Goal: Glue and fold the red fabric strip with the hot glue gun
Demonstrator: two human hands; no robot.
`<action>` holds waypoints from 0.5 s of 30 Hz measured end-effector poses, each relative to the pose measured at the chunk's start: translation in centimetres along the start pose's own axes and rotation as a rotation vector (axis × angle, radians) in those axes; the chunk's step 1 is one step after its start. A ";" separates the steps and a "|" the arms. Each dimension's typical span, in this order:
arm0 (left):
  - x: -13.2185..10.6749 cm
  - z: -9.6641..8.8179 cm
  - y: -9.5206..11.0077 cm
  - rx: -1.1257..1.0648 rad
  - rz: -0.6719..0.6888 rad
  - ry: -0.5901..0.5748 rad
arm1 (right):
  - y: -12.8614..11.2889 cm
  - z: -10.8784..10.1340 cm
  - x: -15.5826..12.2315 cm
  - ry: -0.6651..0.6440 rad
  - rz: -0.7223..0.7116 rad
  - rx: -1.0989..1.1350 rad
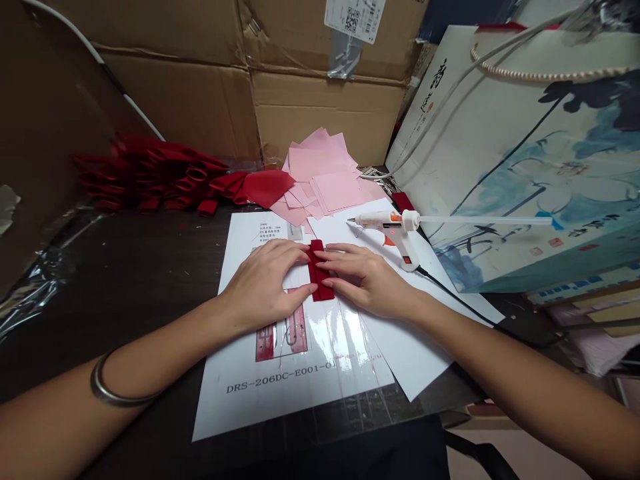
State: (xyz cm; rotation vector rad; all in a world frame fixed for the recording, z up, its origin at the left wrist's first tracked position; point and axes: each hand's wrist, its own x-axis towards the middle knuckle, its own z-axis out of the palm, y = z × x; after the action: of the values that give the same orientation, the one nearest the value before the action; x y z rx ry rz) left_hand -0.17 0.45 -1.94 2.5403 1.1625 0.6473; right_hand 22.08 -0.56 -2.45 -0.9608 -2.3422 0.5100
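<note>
A dark red folded fabric strip (321,272) lies upright in the picture on a printed white sheet (240,400). My left hand (267,283) holds its left edge with thumb and fingertips. From the other side, my right hand (367,279) holds the right edge, its fingers bent slightly over the strip. The strip appears to have a lengthwise fold between my fingertips. Beneath my left hand, the sheet shows a printed picture of pink-red pieces, partly covered.
Beyond my right hand, a white glue gun (395,227) with a clear glue stick rests on plain paper (425,347), its black cord trailing right. Pink squares (325,173) and a pile of red fabric pieces (155,173) lie along the cardboard (325,113). A paper bag (500,167) stands right.
</note>
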 end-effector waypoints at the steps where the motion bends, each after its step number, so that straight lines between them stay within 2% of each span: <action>1: 0.0 0.0 0.0 0.000 -0.002 0.003 | 0.0 0.0 0.0 -0.003 -0.001 0.003; 15: 0.0 0.2 -0.2 0.022 -0.013 0.018 | 0.3 0.3 0.1 -0.047 0.027 -0.027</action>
State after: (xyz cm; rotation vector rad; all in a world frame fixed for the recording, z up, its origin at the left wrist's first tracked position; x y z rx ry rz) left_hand -0.19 0.54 -2.16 2.5482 1.1976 0.6588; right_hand 22.03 -0.37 -2.79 -1.0045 -2.3864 0.5183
